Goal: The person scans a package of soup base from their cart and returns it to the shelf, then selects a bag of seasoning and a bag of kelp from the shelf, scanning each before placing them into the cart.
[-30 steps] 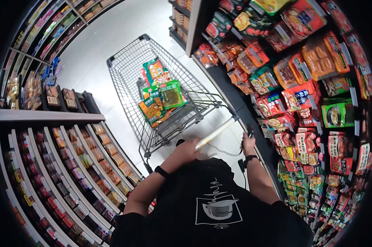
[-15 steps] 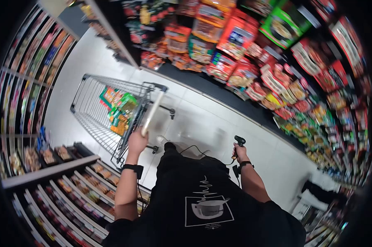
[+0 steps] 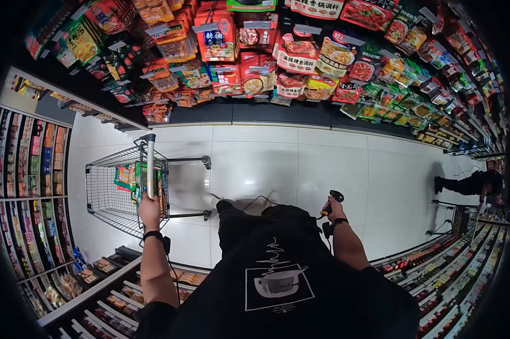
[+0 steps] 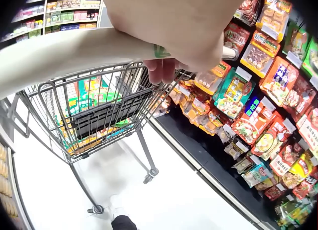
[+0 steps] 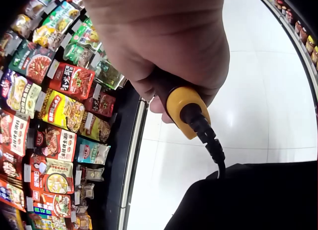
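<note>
The left hand (image 3: 149, 213) grips the pale handle (image 3: 150, 169) of a wire shopping cart (image 3: 116, 212) at the left of the head view. In the left wrist view its fingers curl over the handle (image 4: 74, 48). Green and orange food packets (image 3: 125, 178) lie in the cart. The right hand (image 3: 336, 210) holds a black and yellow handheld scanner (image 3: 336, 196) out over the floor. In the right wrist view the palm wraps the scanner's yellow-ended grip (image 5: 186, 108), from which a black cable (image 5: 213, 148) runs down.
Shelves of hanging food packets (image 3: 215, 39) line the far side. Low racks (image 3: 114, 311) stand along the near side, and tall shelves (image 3: 29, 186) at the left. A person in dark clothes (image 3: 469, 183) is by another cart (image 3: 444, 217) at the right.
The view has swung right along the packet shelves. The cart now lies further left, with the left hand still on its handle. The scanner remains in the right hand, and another person has come into view.
</note>
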`<action>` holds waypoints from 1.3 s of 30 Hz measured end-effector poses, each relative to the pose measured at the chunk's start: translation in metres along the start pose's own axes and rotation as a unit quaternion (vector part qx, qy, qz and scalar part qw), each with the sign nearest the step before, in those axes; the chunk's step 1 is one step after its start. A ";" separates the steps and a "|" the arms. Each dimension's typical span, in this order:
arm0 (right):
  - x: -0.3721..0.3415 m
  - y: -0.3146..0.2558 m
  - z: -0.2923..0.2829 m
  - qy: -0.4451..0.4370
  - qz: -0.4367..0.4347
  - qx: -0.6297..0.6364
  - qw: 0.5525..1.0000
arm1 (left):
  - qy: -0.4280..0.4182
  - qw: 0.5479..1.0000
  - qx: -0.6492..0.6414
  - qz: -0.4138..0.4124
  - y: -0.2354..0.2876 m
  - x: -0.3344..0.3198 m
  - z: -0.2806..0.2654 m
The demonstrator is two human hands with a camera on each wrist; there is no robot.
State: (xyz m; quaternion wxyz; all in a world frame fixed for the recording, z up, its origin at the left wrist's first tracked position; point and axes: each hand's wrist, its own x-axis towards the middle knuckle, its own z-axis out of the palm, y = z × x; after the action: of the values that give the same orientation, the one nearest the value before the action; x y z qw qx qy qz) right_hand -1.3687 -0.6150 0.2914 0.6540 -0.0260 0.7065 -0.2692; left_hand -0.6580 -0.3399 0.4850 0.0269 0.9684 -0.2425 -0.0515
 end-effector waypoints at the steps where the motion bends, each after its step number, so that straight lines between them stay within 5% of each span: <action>1: -0.001 -0.003 -0.008 0.000 -0.001 0.000 1.000 | 0.006 1.000 0.007 -0.009 0.002 -0.002 0.000; 11: -0.023 0.008 -0.045 0.006 0.032 0.033 0.999 | 0.005 0.999 0.040 -0.007 0.006 -0.010 0.003; 14: 0.023 0.031 -0.072 -0.032 0.024 0.060 0.997 | -0.010 0.999 0.028 -0.017 0.008 -0.009 0.000; 17: -0.016 0.011 -0.054 -0.016 0.019 0.033 0.999 | -0.011 1.000 0.021 -0.017 0.009 -0.012 0.000; 39: 0.008 -0.016 0.004 -0.072 -0.025 -0.026 0.997 | -0.006 0.999 -0.018 -0.030 0.020 -0.030 -0.015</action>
State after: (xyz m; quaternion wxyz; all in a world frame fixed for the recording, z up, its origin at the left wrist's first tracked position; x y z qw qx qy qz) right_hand -1.3709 -0.6336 0.2906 0.6952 -0.0796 0.6637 -0.2643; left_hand -0.6920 -0.3433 0.5044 0.0410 0.9744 -0.2123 -0.0623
